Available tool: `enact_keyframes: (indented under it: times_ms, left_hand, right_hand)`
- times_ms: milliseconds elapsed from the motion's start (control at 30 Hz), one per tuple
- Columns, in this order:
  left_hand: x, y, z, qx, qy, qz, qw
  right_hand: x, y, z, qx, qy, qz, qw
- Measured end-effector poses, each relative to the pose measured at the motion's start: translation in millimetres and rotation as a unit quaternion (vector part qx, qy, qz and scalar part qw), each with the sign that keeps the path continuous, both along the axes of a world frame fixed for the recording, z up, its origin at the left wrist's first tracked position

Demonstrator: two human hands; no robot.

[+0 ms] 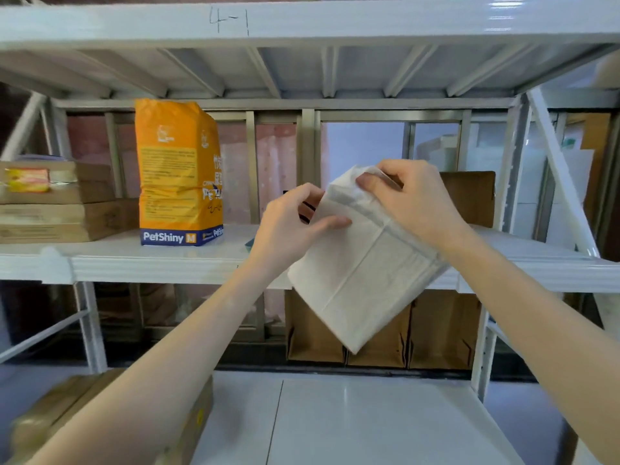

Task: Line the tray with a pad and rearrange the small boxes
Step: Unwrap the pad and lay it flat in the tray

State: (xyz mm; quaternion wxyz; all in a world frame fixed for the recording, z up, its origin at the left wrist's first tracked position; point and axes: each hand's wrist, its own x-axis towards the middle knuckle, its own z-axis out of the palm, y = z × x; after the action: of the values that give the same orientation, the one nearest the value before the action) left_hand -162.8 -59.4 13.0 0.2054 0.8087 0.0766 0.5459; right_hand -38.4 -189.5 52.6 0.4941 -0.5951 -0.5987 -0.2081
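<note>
Both hands, left hand and right hand, around folded white pad

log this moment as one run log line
stage: unfolding pad | left hand: grips folded white pad | right hand: pinches its top edge | tray: not in view

Bright, even, diffuse light, shadows soft. Glare on top shelf beam at right. Wide-angle bowing at edges. Bottom-left cardboard box blurred; overall frame slightly soft.

left hand pinching, right hand pinching
</note>
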Motion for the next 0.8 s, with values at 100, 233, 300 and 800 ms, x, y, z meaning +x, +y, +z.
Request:
enact_keyframes:
  times_ms: [100,233,300,800]
  left_hand:
    - [-24.9,10.7,-8.7,-0.013,0.003,-0.009,1.0]
    - [-49.3,32.9,-34.3,-0.05,0.031,-0.021,0.998]
    - [-58.5,44.4,-49.6,-0.095,0.037,-0.037,0.994]
    - [-83.1,83.1,-94.2,-0.078,0.198,-0.011,0.977]
  right_hand:
    - [-11.9,10.9,-10.3,-0.027,0.009,0.003,1.0]
    - [-22.6,27.0,-34.4,-0.079,0.033,0.012,0.996]
    - [-26.4,35.7,-48.5,-0.103,0.035,0.008,0.994]
    - [-61.8,73.0,-82.2,-0.238,-0.003,-0.019,0.971]
